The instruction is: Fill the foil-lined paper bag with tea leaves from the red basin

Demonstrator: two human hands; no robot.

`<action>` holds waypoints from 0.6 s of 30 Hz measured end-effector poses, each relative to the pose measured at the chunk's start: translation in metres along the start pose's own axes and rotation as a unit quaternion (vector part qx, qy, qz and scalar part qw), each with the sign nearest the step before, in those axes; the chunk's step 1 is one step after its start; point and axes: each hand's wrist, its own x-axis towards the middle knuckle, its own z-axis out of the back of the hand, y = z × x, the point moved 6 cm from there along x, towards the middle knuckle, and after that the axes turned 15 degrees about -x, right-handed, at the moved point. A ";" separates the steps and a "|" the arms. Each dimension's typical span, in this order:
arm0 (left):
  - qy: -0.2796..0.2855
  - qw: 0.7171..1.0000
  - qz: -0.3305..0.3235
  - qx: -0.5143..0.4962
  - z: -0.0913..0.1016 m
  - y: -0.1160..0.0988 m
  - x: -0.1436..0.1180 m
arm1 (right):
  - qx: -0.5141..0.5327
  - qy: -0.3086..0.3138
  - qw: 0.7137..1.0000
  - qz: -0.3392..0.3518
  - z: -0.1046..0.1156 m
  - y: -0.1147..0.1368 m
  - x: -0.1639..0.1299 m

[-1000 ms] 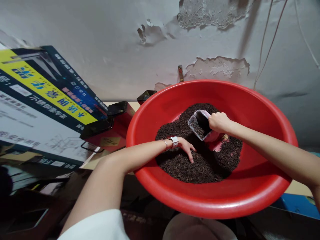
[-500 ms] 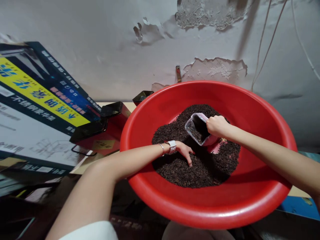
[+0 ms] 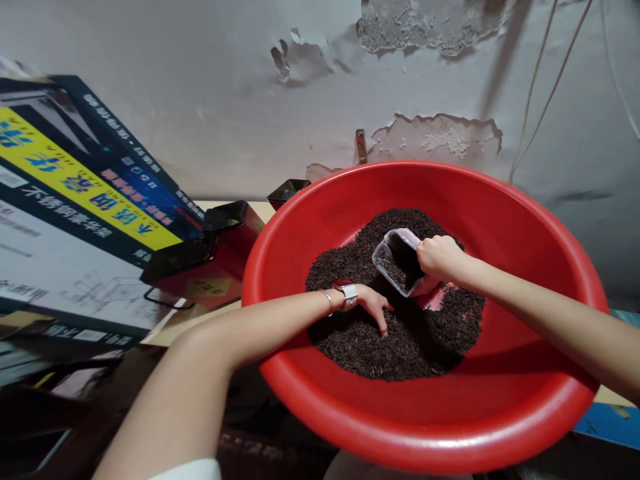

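A big red basin (image 3: 505,427) holds a spread of loose dark, slender grains (image 3: 385,360); whether they are seeds or tea leaves I cannot tell. My right hand (image 3: 440,257) is closed on the near right edge of a translucent plastic scoop (image 3: 383,257). The scoop lies tilted among the grains, its mouth facing left, with some grains inside. Left of and below it, my left hand (image 3: 373,307) rests in the grains, thumb and fingers apart, some fingertips sunk from sight. That wrist wears a watch (image 3: 347,292) and a thin bracelet.
Left of the basin stand dark red tins with black lids (image 3: 225,217), on a pale surface (image 3: 261,209). A large printed carton (image 3: 75,220) leans further left. Behind is a peeling wall (image 3: 225,100), with thin cords (image 3: 547,93) hanging at the right.
The view has shifted slightly, so the basin sits a little further right in it. Both hands and the scoop keep nearly the same places in the basin.
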 end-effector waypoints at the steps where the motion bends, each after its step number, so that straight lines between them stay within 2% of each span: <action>1: 0.010 1.000 0.012 0.001 -0.001 0.001 0.000 | -0.002 -0.001 1.000 0.005 0.000 0.001 0.000; 4: 0.022 0.999 0.032 0.003 -0.002 0.002 0.000 | -0.004 -0.004 1.000 0.014 -0.001 0.004 -0.001; 18: 0.053 0.998 0.029 0.012 -0.006 -0.003 -0.001 | -0.016 0.002 0.999 0.051 0.004 0.015 -0.004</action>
